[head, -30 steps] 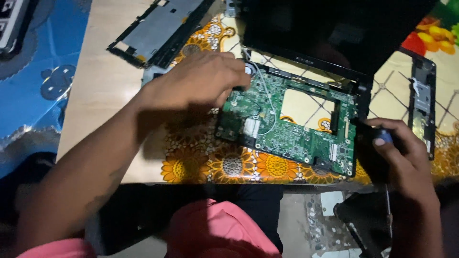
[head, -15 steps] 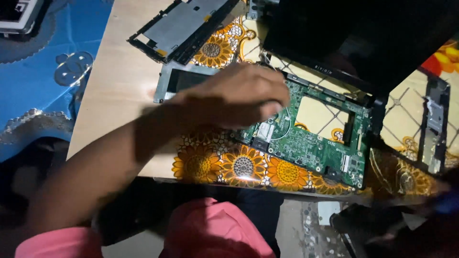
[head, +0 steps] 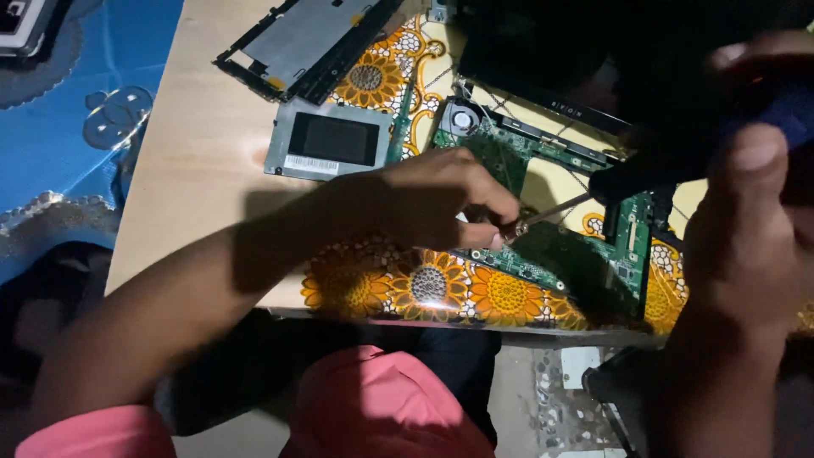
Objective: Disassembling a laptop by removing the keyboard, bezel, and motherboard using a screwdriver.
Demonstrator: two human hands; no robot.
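Green circuit board (head: 551, 246) just under left hand's fingers (head: 487, 208).

Pale wooden tabletop (head: 203, 161) partly covered by a yellow cloth printed with orange sunflowers (head: 432, 288). To the left, blue patterned fabric with silvery trim (head: 76, 144). Below the table edge, speckled grey floor (head: 560, 407). Lighting dim; upper right in deep shadow.

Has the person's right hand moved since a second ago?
Yes. The right hand has lifted off the green circuit board's right edge toward the camera, now holding a screwdriver whose tip meets the left hand's fingers over the board.
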